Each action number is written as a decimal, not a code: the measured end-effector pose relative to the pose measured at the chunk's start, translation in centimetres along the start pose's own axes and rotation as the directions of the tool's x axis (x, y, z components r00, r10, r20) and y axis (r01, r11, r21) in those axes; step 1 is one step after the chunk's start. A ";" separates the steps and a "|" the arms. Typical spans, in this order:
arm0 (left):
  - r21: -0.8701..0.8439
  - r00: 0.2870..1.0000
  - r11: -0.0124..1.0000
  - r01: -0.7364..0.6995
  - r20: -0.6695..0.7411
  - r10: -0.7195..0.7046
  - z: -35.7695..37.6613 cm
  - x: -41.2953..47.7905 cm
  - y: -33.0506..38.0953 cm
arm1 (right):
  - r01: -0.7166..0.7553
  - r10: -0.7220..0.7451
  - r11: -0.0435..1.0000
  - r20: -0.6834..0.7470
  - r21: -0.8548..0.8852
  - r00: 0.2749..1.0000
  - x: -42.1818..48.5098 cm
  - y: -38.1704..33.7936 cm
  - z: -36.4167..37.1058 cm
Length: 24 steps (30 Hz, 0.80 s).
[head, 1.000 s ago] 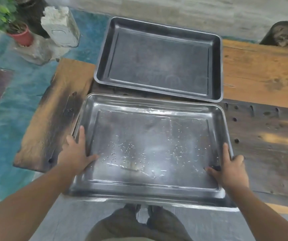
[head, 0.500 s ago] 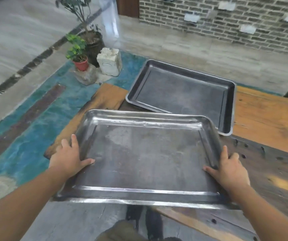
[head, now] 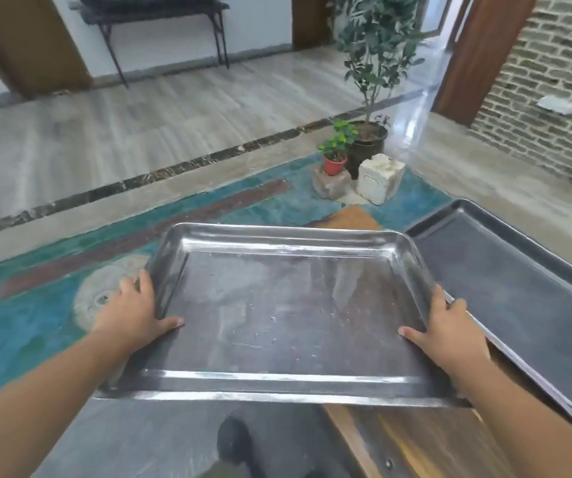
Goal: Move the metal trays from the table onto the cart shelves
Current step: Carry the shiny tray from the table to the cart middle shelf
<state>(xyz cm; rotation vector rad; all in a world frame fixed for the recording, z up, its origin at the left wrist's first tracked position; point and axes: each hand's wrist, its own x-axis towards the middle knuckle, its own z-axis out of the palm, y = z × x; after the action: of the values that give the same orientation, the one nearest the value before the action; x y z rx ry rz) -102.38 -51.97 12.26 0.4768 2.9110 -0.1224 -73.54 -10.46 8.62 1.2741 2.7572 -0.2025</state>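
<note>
Metal tray, shiny and rectangular with rounded corners and a raised rolled rim, is gripped at both short sides. The left hand curls over the left rim with its thumb lying on the inner floor, and the right hand holds the right rim the same way. Its flat bottom is scuffed, reflective and dotted with small water beads. It is held roughly level, mostly out past the end of the wooden table, above a teal and brown rug. Just beside it on the right, a darker, matte tray of like shape lies on the table. Farther off stand a small plant in a red pot, a pale stone block and a brick wall.
</note>
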 end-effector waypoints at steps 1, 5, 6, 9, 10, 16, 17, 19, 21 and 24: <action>-0.008 0.999 0.999 0.048 -0.004 -0.048 0.0 -1.0 -1.8 | 0.052 -0.052 0.998 -0.002 -0.020 0.999 0.6 -1.8 -0.2; -0.029 0.973 0.972 0.232 -0.004 -0.232 0.3 -5.1 -8.8 | 0.222 -0.223 0.973 -0.003 -0.065 0.975 1.9 -9.7 -0.8; -0.038 0.963 0.962 0.271 -0.003 -0.271 0.5 -6.0 -10.5 | 0.267 -0.268 0.961 -0.005 -0.078 0.963 2.0 -11.8 -0.9; -0.077 0.923 0.920 0.384 0.014 -0.384 1.7 -8.8 -15.8 | 0.376 -0.377 0.921 0.004 -0.100 0.926 2.0 -18.4 -1.3; -0.092 0.908 0.903 0.419 0.025 -0.419 2.2 -9.7 -17.7 | 0.410 -0.411 0.907 0.013 -0.099 0.911 1.9 -20.7 -1.3; -0.161 0.789 0.773 0.614 0.101 -0.606 5.6 -15.3 -28.5 | 0.602 -0.602 0.788 0.043 -0.130 0.797 -0.6 -35.1 0.2; -0.168 0.770 0.751 0.638 0.109 -0.629 6.1 -16.3 -30.3 | 0.627 -0.628 0.765 0.046 -0.146 0.777 -1.4 -37.5 0.6; -0.182 0.732 0.710 0.680 0.134 -0.668 7.2 -18.4 -33.6 | 0.666 -0.666 0.728 0.064 -0.165 0.743 -3.1 -41.9 1.5; -0.184 0.696 0.672 0.717 0.144 -0.703 7.9 -20.4 -36.7 | 0.713 -0.714 0.680 0.070 -0.171 0.697 -5.1 -46.1 2.2; -0.192 0.628 0.600 0.777 0.164 -0.761 8.8 -23.7 -40.1 | 0.764 -0.762 0.619 0.098 -0.182 0.641 -7.7 -51.7 2.8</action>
<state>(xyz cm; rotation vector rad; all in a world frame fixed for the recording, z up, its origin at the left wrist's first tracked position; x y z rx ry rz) -91.82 -98.14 10.35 -0.8520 2.7739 0.1112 -107.91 -49.81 11.04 -0.0384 3.0133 0.0328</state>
